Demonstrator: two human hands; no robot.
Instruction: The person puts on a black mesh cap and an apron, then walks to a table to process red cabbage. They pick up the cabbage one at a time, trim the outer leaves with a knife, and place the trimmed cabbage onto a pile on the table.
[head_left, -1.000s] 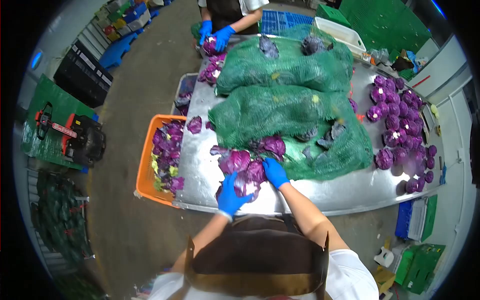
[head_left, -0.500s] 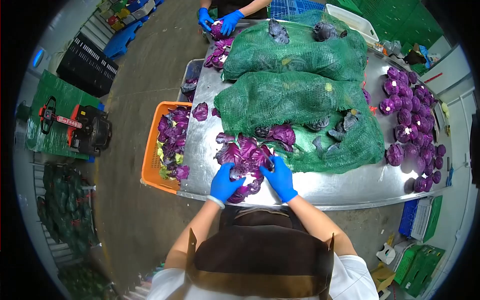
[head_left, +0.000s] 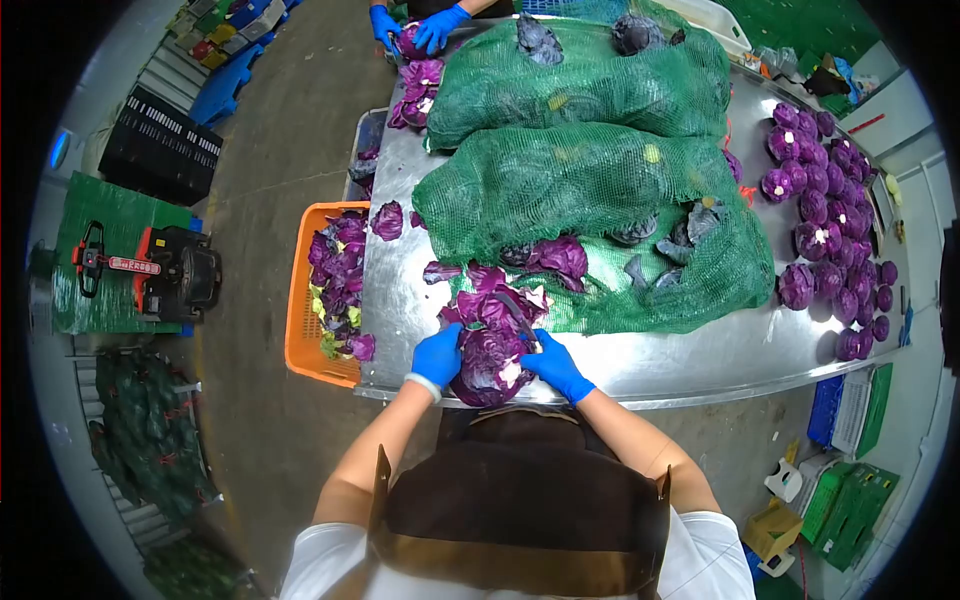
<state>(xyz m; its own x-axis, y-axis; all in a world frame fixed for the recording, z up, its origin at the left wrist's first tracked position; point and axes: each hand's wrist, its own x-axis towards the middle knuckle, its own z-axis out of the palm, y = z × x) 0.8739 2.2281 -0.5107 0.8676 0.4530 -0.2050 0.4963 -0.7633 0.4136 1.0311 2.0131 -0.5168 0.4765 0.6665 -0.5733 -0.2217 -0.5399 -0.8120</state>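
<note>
A red cabbage (head_left: 488, 372) with a pale cut stem end sits at the table's near edge, between my two blue-gloved hands. My left hand (head_left: 437, 356) has its fingers curled against the cabbage's left side. On the other side, my right hand (head_left: 558, 366) grips it near the pale stem. A dark narrow strip runs up from the right fingers; I cannot tell what it is. Loose purple outer leaves (head_left: 497, 303) lie in a heap just beyond the cabbage.
Green mesh sacks (head_left: 590, 185) of cabbages fill the middle of the metal table (head_left: 665, 370). Trimmed cabbages (head_left: 815, 210) are gathered at the right. An orange crate (head_left: 300, 310) of leaves stands at the left edge. Across the table, another person's gloved hands (head_left: 437, 28) hold a cabbage.
The cabbage between my hands now shows as a rounder, smoother head, with its pale stem turned to the right. Loose leaves sit farther beyond it. The view has shifted slightly.
</note>
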